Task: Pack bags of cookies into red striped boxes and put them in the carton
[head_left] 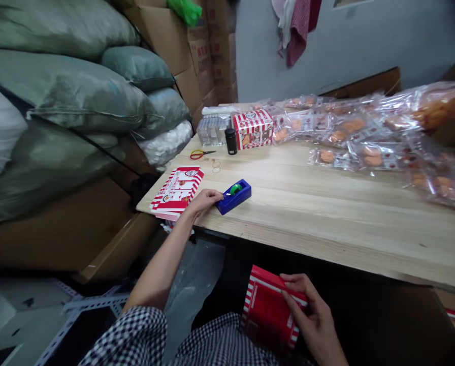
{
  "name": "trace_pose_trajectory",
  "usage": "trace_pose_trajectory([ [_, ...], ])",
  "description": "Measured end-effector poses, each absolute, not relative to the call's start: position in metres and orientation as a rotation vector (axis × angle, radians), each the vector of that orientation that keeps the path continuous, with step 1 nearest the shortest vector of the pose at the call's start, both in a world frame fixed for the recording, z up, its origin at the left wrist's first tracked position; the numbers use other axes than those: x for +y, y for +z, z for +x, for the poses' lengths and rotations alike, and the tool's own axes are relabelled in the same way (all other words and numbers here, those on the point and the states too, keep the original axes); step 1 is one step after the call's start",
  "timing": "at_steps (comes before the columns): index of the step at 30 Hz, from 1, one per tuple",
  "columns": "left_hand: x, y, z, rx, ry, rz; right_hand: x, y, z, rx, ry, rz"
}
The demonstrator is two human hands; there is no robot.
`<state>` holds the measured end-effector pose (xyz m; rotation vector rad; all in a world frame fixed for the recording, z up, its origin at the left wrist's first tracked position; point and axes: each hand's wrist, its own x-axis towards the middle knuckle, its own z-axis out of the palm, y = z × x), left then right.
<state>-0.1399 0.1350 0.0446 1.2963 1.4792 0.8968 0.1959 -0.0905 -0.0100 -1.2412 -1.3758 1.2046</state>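
My left hand (207,200) reaches over the table's near edge to a blue tape dispenser (235,201) with a green-cored roll. Its fingertips are pinched together at the dispenser's front end, on the clear tape (227,193). Low in front of my body, my right hand (307,305) holds a red cardboard box (267,307) with striped white edges, thumb on one face and fingers at the top edge. Left of the dispenser lies a stack of flat red-and-white printed cartons (177,190), close by my left wrist.
Scissors (201,154), a rubber band (216,165), a black jar (231,142) and a striped box (253,129) are farther back on the wooden table (288,203). Clear-wrapped orange items (349,132) spread along the back and right. Large sacks (78,96) are piled at left.
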Motion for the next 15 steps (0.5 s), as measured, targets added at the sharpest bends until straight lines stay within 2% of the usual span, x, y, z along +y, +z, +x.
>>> trace_pose_trajectory([
  [6, 0.122, 0.043, -0.144, 1.363, 1.047, 1.120, -0.092, -0.010, 0.198, -1.369, 1.181, -1.237],
  [15, 0.095, 0.005, -0.144, 1.461, 1.310, 1.149, -0.084, -0.012, 0.196, -1.385, 1.182, -1.228],
])
